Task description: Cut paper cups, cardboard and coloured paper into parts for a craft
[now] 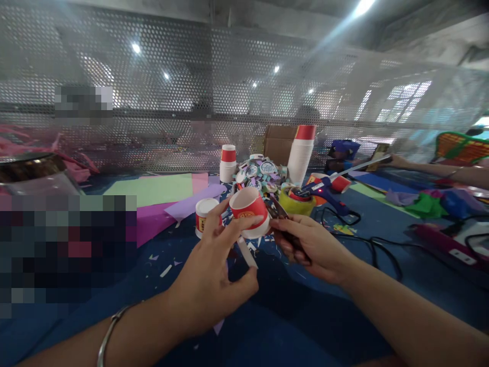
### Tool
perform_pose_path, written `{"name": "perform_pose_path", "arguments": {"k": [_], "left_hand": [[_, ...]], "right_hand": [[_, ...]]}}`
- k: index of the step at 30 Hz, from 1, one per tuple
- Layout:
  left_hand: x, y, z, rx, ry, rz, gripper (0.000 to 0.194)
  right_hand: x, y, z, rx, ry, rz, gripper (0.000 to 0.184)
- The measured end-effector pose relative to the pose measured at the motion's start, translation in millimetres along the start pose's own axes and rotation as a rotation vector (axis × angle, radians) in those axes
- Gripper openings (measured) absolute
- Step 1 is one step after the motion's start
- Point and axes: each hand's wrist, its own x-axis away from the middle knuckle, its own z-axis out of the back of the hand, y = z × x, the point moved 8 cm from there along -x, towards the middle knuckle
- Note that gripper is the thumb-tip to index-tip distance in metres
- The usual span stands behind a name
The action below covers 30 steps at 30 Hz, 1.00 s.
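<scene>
My left hand (219,255) holds a red and white paper cup (247,205), its fingers lying along the cup's side and front. The thumb is held lower, apart from the cup. A narrow white strip (249,253) hangs below the cup, near that thumb. In my right hand (311,244) is a pair of dark-handled scissors (278,209), fingers closed round the handles. The blades point up and reach the cup's right side. Whether they are cutting into it I cannot tell. Just behind my left fingers, a short red and white cup (207,205) stands upside down.
Behind the cup lie a heap of cut paper pieces (263,171) and two stacks of paper cups (301,153) (228,163). A blue glue gun (330,193) rests by a yellow tape roll (292,203), with black cable nearby. Coloured sheets (153,189) lie left; another person's arm (428,167) reaches in at right.
</scene>
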Motion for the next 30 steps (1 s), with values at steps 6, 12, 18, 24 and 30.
{"name": "perform_pose_path", "arguments": {"k": [6,12,18,24,30], "left_hand": [[-2,5,2.2,-0.068,0.005,-0.043,0.066],[-2,6,2.1,-0.068,-0.009,-0.068,0.067],[-3,-4,-3.1,-0.031,-0.032,-0.006,0.064],[-6,-17,-4.1,0.048,-0.031,0.104,0.05],[-5,-14,-7.6,0.068,-0.103,0.13,0.041]], "right_hand": [[-1,0,1,0.091,0.023,0.003,0.025],[1,-8,7,0.242,0.134,0.103,0.026],[-2,-16,14,0.361,0.18,0.276,0.03],[-1,-30,26,0.588,0.307,0.425,0.02],[-8,-30,33,0.719,0.308,0.455,0.021]]}}
